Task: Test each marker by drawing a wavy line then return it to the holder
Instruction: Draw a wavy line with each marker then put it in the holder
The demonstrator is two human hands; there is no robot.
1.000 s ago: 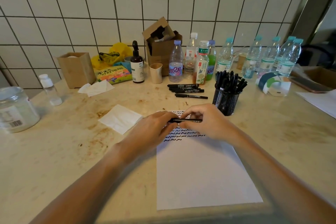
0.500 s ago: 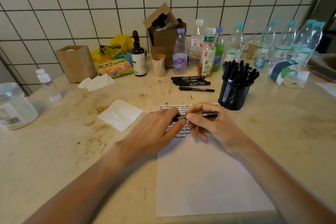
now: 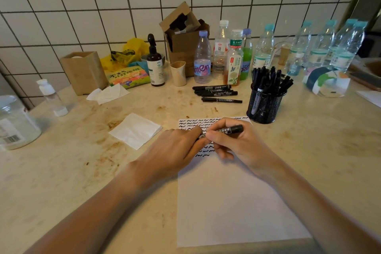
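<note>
While my right hand (image 3: 237,142) pinches the black marker (image 3: 224,131) by its barrel, thumb and fingers curled round it, my left hand (image 3: 175,148) grips its left end, and the marker lies nearly level just above the wavy lines (image 3: 204,122) at the top of the white sheet (image 3: 233,202). The mesh holder (image 3: 265,104), full of markers, stands just beyond my right hand. Four loose markers (image 3: 215,92) lie on the counter (image 3: 82,171) further ahead of my grip.
</note>
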